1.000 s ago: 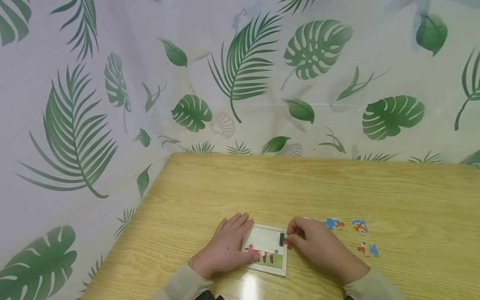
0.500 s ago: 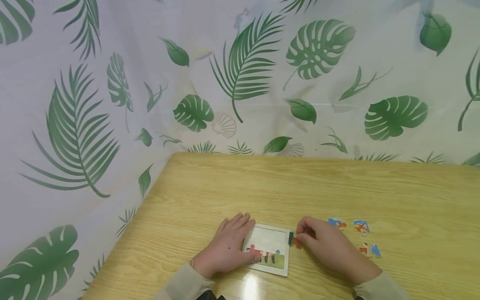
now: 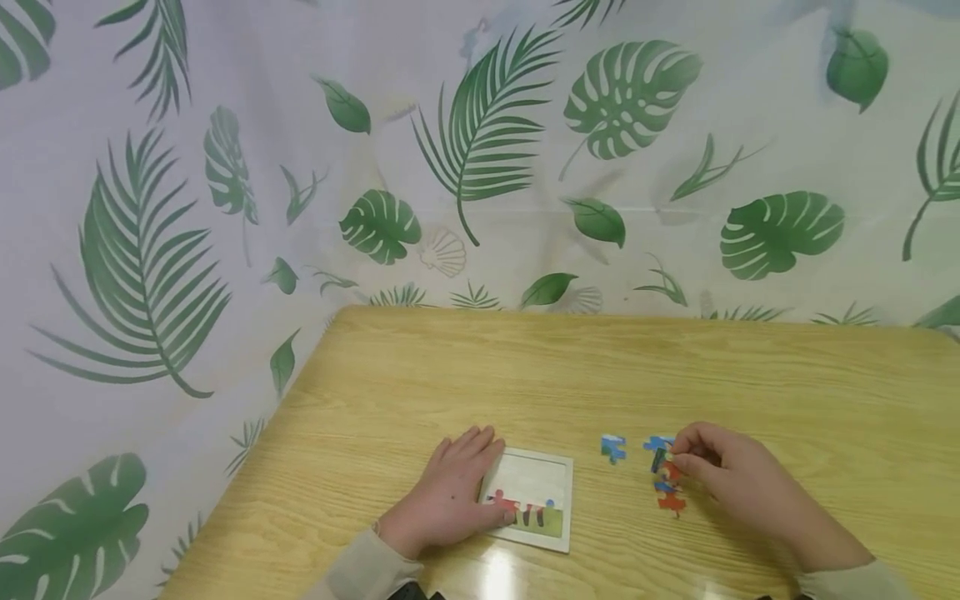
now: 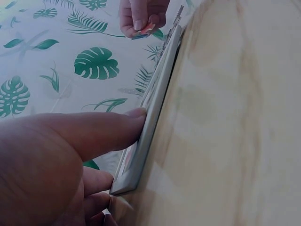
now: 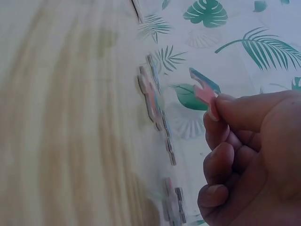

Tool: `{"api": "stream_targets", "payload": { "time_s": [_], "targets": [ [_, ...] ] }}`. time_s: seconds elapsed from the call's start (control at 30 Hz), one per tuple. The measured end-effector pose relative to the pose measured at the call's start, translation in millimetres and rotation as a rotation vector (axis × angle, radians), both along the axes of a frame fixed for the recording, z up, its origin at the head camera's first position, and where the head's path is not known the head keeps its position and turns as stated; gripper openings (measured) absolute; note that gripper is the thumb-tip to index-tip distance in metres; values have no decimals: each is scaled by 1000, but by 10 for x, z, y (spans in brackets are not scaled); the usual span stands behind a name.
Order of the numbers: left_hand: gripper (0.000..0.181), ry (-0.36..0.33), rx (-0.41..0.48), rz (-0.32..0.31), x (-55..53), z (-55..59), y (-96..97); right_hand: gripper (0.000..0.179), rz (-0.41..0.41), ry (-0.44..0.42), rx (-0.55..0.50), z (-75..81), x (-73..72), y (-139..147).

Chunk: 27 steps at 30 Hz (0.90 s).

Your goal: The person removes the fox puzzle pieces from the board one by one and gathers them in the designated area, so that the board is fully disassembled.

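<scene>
My left hand (image 3: 450, 500) rests along the left side of a white-framed puzzle tray (image 3: 567, 504), fingers stretched out. In the left wrist view its thumb (image 4: 117, 127) presses on the tray's edge. The tray holds a joined bottom strip of puzzle pieces (image 3: 551, 521), green with red and dark legs; its upper part is bare. My right hand (image 3: 738, 475), to the right of the tray, pinches a puzzle piece (image 5: 204, 94) between thumb and forefinger. That piece is dark green and red, raised over loose pieces in the right wrist view. The right hand hides some pieces.
A blue and green puzzle piece (image 3: 612, 448) lies right of the tray. Another blue piece (image 3: 657, 442) sits near my right fingertips, and a red and blue one (image 3: 671, 502) is below them. A leaf-print cloth (image 3: 480, 167) hangs behind the wooden table (image 3: 450, 367).
My right hand has moved right, away from the tray's right edge and over the loose pieces, still pinching the puzzle piece. My left hand has stayed on the tray.
</scene>
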<state>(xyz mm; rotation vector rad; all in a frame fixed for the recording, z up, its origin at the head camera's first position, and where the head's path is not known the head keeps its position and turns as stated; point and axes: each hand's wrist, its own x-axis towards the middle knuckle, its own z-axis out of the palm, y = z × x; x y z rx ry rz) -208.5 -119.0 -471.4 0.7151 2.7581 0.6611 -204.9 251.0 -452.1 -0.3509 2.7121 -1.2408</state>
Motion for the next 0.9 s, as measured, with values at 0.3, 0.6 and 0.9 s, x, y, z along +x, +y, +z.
{"api": "stream_targets", "payload": {
  "time_s": [0.3,0.6,0.9],
  "targets": [
    [90,-9,14,4,15,38,-1,10,175,75,96,-119,-72,-412],
    [88,-9,18,6,34,19,13,17,110,219,257,-166,-43,-546],
    [88,-13,27,-1,20,10,9,12,123,226,233,-116,72,-819]
  ]
}}
